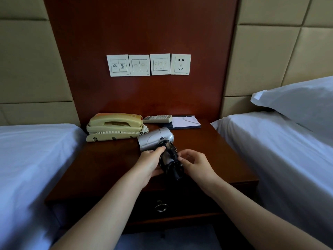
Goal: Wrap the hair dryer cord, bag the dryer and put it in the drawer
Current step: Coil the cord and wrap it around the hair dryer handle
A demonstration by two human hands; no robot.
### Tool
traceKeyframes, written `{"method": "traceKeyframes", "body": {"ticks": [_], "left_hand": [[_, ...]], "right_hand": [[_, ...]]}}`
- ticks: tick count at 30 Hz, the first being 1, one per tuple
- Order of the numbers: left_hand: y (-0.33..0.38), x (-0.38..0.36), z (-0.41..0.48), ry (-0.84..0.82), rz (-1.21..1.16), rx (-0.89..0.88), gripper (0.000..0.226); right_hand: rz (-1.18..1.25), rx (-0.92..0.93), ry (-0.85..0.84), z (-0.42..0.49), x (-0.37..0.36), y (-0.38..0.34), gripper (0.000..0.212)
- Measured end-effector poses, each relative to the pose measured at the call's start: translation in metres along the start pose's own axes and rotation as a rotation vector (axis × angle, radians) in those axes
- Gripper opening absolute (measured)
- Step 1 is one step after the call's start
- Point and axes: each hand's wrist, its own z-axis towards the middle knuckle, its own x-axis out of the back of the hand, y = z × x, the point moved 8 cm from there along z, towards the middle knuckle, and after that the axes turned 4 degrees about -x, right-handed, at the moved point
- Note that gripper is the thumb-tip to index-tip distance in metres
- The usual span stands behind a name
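A silver hair dryer (155, 138) is held above the dark wooden nightstand (100, 159), its barrel pointing left. Its black cord (173, 165) is coiled in loops around the black handle. My left hand (149, 164) grips the handle from the left, thumb up near the barrel. My right hand (196, 164) pinches the cord at the right side of the coil. The drawer (180, 204) below the nightstand top is closed, with a metal ring pull (161, 206). No bag is in view.
A beige telephone (115, 126) sits at the back left of the nightstand; a remote control (157, 118) and a notepad folder (185, 122) lie at the back. Beds with white sheets flank both sides, with a pillow (297, 103) on the right. Wall switches and a socket (180, 64) are above.
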Motion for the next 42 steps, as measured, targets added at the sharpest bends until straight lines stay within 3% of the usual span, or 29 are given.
{"method": "traceKeyframes", "body": {"ticks": [5, 17, 21, 26, 29, 33, 38, 42], "left_hand": [[0.001, 0.002, 0.001, -0.034, 0.034, -0.028, 0.027], [0.000, 0.014, 0.005, 0.009, 0.292, -0.193, 0.023], [0.004, 0.004, -0.003, -0.027, 0.343, -0.245, 0.061], [0.004, -0.013, -0.001, -0.065, 0.359, -0.298, 0.063], [0.005, -0.028, 0.002, -0.068, 0.398, -0.350, 0.064], [0.002, -0.054, 0.013, -0.086, 0.425, -0.413, 0.090], [0.007, -0.087, 0.016, -0.125, 0.381, -0.410, 0.057], [0.007, -0.100, 0.025, -0.079, 0.374, -0.410, 0.052]], "right_hand": [[0.045, 0.041, 0.014, 0.000, -0.003, -0.006, 0.013], [0.083, -0.100, -0.041, -0.002, -0.005, -0.001, 0.026], [-0.016, -0.080, 0.026, -0.004, 0.005, -0.006, 0.022], [-0.263, -0.020, 0.092, -0.001, 0.032, -0.012, 0.016], [-0.322, -0.035, 0.142, 0.004, 0.051, -0.007, 0.023], [-0.310, -0.116, 0.171, 0.006, 0.072, 0.001, 0.035], [-0.266, -0.138, 0.119, 0.006, 0.088, 0.012, 0.032], [-0.272, -0.075, 0.142, 0.007, 0.097, 0.013, 0.029]]}}
